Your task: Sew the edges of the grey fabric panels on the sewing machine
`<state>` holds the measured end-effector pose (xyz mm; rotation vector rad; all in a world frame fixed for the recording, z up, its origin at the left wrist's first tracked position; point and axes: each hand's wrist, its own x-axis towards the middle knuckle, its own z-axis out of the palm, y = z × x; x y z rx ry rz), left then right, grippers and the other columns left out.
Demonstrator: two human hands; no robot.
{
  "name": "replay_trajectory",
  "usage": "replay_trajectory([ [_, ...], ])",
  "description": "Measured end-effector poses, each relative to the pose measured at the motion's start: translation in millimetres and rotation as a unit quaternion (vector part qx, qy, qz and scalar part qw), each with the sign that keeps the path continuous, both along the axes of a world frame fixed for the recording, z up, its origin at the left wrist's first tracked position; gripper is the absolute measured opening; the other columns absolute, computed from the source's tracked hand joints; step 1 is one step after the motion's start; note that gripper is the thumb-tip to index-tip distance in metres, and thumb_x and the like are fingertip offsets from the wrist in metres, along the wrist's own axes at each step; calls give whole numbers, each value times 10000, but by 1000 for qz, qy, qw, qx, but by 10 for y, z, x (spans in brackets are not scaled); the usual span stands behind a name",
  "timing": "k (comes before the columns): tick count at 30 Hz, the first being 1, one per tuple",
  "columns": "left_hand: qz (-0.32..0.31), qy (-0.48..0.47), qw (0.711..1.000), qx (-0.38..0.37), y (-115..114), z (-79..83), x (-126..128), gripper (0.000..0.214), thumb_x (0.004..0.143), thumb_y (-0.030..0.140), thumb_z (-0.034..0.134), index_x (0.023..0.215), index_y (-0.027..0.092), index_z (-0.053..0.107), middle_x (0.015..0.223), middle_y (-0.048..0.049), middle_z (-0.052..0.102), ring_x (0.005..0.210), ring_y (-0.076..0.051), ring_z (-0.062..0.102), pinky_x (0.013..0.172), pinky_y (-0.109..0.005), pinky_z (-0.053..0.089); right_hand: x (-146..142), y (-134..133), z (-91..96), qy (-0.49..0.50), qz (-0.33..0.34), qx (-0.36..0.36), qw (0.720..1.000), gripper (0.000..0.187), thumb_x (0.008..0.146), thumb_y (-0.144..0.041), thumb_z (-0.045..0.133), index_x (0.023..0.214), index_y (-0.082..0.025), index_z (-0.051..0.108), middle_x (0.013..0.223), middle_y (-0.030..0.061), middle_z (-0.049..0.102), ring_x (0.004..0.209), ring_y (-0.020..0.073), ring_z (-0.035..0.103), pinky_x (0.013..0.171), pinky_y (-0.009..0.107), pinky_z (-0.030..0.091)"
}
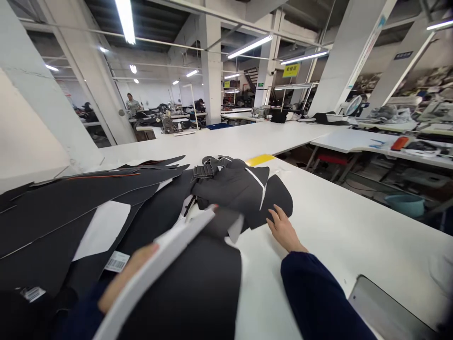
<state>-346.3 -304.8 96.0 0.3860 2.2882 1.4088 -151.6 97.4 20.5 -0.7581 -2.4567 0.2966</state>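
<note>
My left hand (132, 269) is closed on a long white strip (170, 252), smeared by motion, which slants up across dark fabric; I cannot tell if it is paper or a fabric's pale side. Under it lies a dark cut fabric panel (191, 288). With fingers apart, my right hand (284, 230) rests at the near edge of a rounded dark fabric piece (281, 193). That piece adjoins a heap of dark fabric (230, 186) marked by a thin white strip. To the left, layered dark panels (38, 212) carry a white paper piece (104, 226) and a barcode label (116, 261).
A phone-like flat device (385, 311) lies at the table's lower right. Beyond the heap is a yellow sheet (260, 160) on the white table (339, 212). A blue basin (405, 205) stands below at right. Farther back, a person (133, 105) is among sewing machines.
</note>
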Motion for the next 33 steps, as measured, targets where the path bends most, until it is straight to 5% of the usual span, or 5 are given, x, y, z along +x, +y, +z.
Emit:
replay_trajectory([
  [4, 133, 174, 975, -25, -161, 1188, -308, 589, 547, 820, 484, 713, 273, 625, 615, 63, 615, 821, -260, 586, 677, -368, 499, 100, 449, -542, -150, -94, 104, 979, 506, 915, -367, 310, 1204, -41, 567, 1303, 259, 504, 1211, 371, 465, 966, 580, 364],
  [8, -11, 367, 930, -16, 363, 1723, -124, 533, 696, 718, 422, 817, 221, 571, 687, 75, 552, 687, -136, 482, 647, -260, 426, 539, -293, -684, -162, -81, 155, 971, 485, 916, -381, 397, 1141, -3, 600, 1089, 257, 599, 1042, 361, 536, 1006, 566, 341],
  [14, -445, 301, 843, 32, 1867, 591, 633, 254, 896, 384, 379, 1013, 189, 492, 883, -10, 585, 823, -172, 553, 800, -274, 435, 1293, -1985, -613, -185, -4, 124, 975, 373, 840, -369, 592, 1084, -89, 623, 972, 152, 604, 938, 298, 547, 1004, 520, 391],
  [20, -554, 258, 788, -76, 2450, -977, 1760, 280, 919, 207, 351, 1164, 166, 481, 1028, -101, 615, 945, -232, 597, 849, -340, 445, 1765, -2445, -724, -152, -61, 75, 984, 337, 830, -126, 515, 1163, -137, 565, 1379, 189, 440, 1277, 338, 397, 980, 468, 420],
  [33, -620, 411, 652, -149, 2891, -997, 2021, 566, 860, 376, 486, 1387, 201, 379, 1218, -163, 504, 1024, -311, 571, 886, -429, 451, 1947, -2241, -779, -155, -74, 83, 982, 661, 809, -391, 643, 1314, 0, 473, 1430, 279, 362, 1328, 413, 326, 1010, 527, 387],
])
